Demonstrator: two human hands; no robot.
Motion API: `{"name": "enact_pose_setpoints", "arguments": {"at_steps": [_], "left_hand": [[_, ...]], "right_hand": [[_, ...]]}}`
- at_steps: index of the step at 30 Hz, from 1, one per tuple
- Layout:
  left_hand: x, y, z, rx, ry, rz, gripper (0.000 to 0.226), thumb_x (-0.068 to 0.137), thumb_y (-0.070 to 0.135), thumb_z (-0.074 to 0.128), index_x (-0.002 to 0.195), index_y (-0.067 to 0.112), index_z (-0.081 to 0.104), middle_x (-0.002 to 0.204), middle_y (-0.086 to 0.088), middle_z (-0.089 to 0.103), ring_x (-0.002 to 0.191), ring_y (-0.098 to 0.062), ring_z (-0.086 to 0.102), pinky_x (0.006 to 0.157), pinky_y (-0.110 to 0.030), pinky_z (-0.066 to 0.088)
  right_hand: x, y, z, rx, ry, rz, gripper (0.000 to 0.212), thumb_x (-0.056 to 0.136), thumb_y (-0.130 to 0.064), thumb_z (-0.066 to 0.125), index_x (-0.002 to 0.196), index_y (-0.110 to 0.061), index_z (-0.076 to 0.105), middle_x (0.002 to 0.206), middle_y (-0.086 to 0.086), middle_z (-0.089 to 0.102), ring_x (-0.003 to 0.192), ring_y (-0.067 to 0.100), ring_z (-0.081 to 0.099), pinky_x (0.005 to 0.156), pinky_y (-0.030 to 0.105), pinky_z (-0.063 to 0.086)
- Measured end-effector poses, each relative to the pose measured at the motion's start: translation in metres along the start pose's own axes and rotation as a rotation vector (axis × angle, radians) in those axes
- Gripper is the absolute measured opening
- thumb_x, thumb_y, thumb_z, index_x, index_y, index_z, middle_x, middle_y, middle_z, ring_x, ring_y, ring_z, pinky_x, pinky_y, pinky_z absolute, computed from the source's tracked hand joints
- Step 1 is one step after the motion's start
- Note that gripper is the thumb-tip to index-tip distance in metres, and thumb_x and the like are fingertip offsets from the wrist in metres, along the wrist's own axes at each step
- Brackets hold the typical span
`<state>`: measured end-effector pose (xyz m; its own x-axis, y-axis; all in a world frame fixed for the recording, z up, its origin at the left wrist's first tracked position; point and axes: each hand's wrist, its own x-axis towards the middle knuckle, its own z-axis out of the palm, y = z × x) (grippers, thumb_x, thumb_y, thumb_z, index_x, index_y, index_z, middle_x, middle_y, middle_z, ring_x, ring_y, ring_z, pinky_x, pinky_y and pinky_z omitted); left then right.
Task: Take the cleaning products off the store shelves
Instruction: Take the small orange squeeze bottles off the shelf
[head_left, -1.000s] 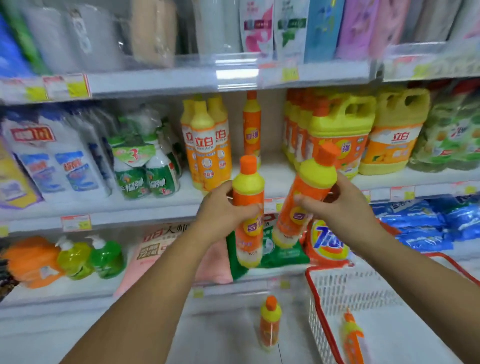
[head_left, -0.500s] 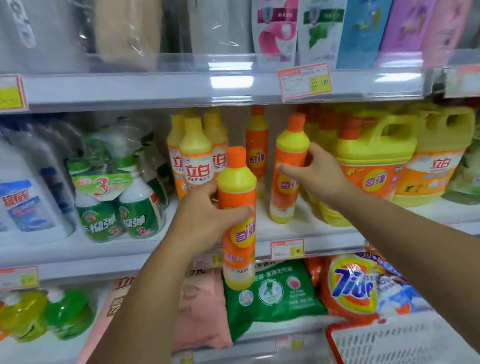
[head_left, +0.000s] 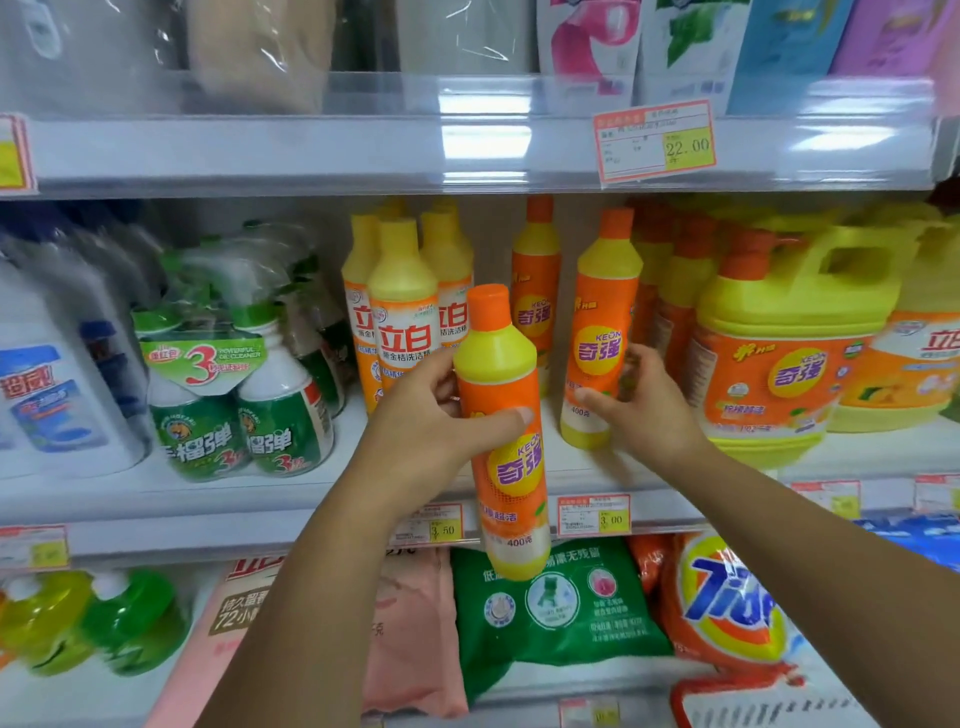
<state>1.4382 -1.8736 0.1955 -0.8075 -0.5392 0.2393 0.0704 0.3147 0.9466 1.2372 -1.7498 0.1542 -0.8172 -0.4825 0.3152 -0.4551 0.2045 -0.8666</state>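
A: Left hand?

B: Clamped on the held bottle, thumb across the front, fingers behind. The bottle is upright, in the air, dead centre, in front of the shelf edge. Same grip as a second ago, only raised.

A: Right hand?

B: That is the change. A second ago it carried its own bottle, tilted, low in front of the lower shelf. Now that shelf bottle stands upright on the shelf at 2 o'clock from the held one. The hand curls round its lower half, thumb on the front, fingers at the far side.

A: Gripping or letting go?

B: Fingers are wrapped on it. How firmly, cannot tell.

A: Neighbours?

B: The back bottle is at its 10 o'clock, further in. The jug is at 3 o'clock, just beside the knuckles.

A: Basket?

B: Only a red rim corner shows, at 5 o'clock at the frame's bottom. View has swung up off it.

A: Meaning for the task?

B: My reading: one bottle is off the shelf and one is back on it. That runs against removal unless the right hand lifts again. Neither bottle has reached the basket.
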Motion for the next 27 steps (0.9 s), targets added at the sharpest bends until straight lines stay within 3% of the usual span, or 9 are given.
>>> {"name": "enact_pose_setpoints", "arguments": {"at_steps": [3, 7, 10, 15, 18, 23, 27], "left_hand": [[0.002, 0.002, -0.002, -0.039, -0.011, 0.014, 0.052, 0.07, 0.02, 0.084, 0.113, 0.033, 0.058, 0.105, 0.014, 0.074, 0.095, -0.007, 0.071, 0.082, -0.028, 0.057], [0.005, 0.002, -0.006, -0.06, -0.004, 0.035, 0.068, 0.055, 0.036, 0.081, 0.119, 0.031, 0.058, 0.108, 0.011, 0.074, 0.097, -0.01, 0.071, 0.084, -0.033, 0.058], [0.007, 0.0, -0.008, -0.067, -0.008, 0.045, 0.073, 0.053, 0.039, 0.08, 0.121, 0.029, 0.058, 0.108, 0.009, 0.074, 0.097, -0.01, 0.072, 0.085, -0.033, 0.057], [0.008, -0.003, -0.009, -0.082, -0.047, 0.045, 0.065, 0.055, 0.031, 0.08, 0.118, 0.028, 0.06, 0.104, 0.009, 0.075, 0.094, -0.009, 0.073, 0.078, -0.025, 0.058], [0.01, -0.004, -0.011, -0.081, -0.039, 0.045, 0.064, 0.059, 0.029, 0.086, 0.118, 0.028, 0.06, 0.104, 0.008, 0.075, 0.095, -0.011, 0.073, 0.079, -0.027, 0.059], [0.008, -0.003, -0.011, -0.076, -0.018, 0.041, 0.066, 0.057, 0.033, 0.079, 0.12, 0.026, 0.061, 0.106, 0.007, 0.075, 0.095, -0.012, 0.073, 0.082, -0.034, 0.058], [0.007, 0.002, -0.009, -0.057, -0.024, 0.042, 0.068, 0.059, 0.031, 0.079, 0.123, 0.024, 0.059, 0.106, 0.006, 0.075, 0.095, -0.014, 0.073, 0.084, -0.036, 0.058]], "right_hand": [[0.017, 0.006, 0.005, -0.02, -0.02, 0.016, 0.067, 0.089, -0.02, 0.072, 0.145, -0.012, 0.035, 0.121, -0.003, 0.054, 0.108, 0.015, 0.055, 0.089, 0.026, 0.042], [0.035, 0.014, 0.016, -0.026, -0.031, 0.011, 0.067, 0.097, -0.023, 0.062, 0.153, -0.019, 0.024, 0.147, 0.005, 0.048, 0.133, 0.025, 0.047, 0.108, 0.033, 0.036], [0.048, 0.02, 0.025, -0.038, -0.034, -0.002, 0.072, 0.099, -0.025, 0.058, 0.157, -0.022, 0.015, 0.155, 0.003, 0.039, 0.141, 0.024, 0.04, 0.117, 0.04, 0.031], [0.062, 0.029, 0.034, -0.069, -0.021, -0.038, 0.071, 0.101, -0.028, 0.054, 0.157, -0.023, 0.012, 0.158, 0.001, 0.034, 0.143, 0.024, 0.036, 0.119, 0.045, 0.029], [0.066, 0.032, 0.038, -0.066, -0.009, -0.04, 0.07, 0.101, -0.03, 0.054, 0.157, -0.023, 0.012, 0.159, 0.001, 0.034, 0.144, 0.025, 0.035, 0.12, 0.047, 0.027], [0.062, 0.017, 0.035, -0.061, -0.031, -0.004, 0.068, 0.103, -0.02, 0.051, 0.157, -0.017, 0.01, 0.163, 0.003, 0.021, 0.148, 0.022, 0.023, 0.117, 0.028, 0.017], [0.027, -0.003, 0.019, -0.032, 0.073, 0.001, 0.054, 0.103, -0.022, 0.049, 0.153, -0.015, 0.029, 0.149, 0.008, 0.046, 0.136, 0.023, 0.046, 0.111, 0.032, 0.035]]}}
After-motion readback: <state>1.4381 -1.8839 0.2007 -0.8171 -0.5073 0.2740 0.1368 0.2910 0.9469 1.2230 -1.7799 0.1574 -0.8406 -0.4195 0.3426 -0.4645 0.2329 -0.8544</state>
